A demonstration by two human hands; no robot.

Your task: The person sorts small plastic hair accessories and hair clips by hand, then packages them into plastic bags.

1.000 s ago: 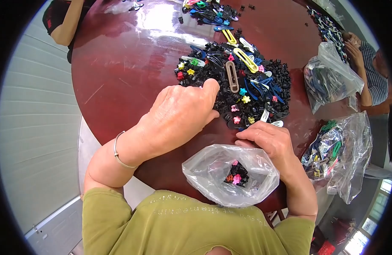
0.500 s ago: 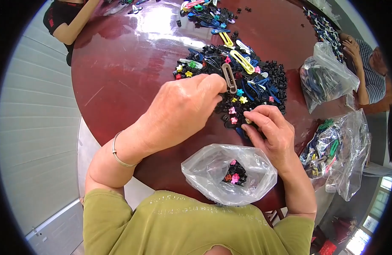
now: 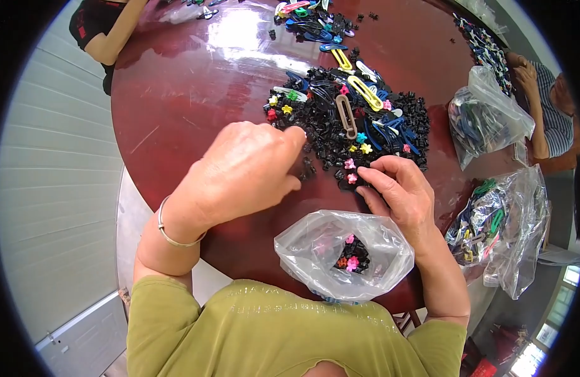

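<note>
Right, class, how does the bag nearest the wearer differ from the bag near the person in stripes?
The near bag gapes open towards the camera, while the far bag has its upper part crumpled. The near bag shows a small, mostly black heap with pink and orange-red flowers; the far bag looks fuller, with dark and pale pieces. Both are see-through plastic.

Fairly bright interior. Strong white glare on the glossy tabletop [image 3: 170, 107] toward its far edge, core blown out, paler reflections spreading around it. Window [image 3: 561, 305] beyond the right edge overexposed. Small sharp highlights on the clear bag [image 3: 302, 251] at the near edge. Heavy wide-angle distortion: wall panels [image 3: 57, 163] bow, black vignette rounds the corners, bluish fringe along it. Black clips [image 3: 327, 125] merge into one dark mass; pieces just beside left hand [image 3: 243, 173] look soft.
</note>
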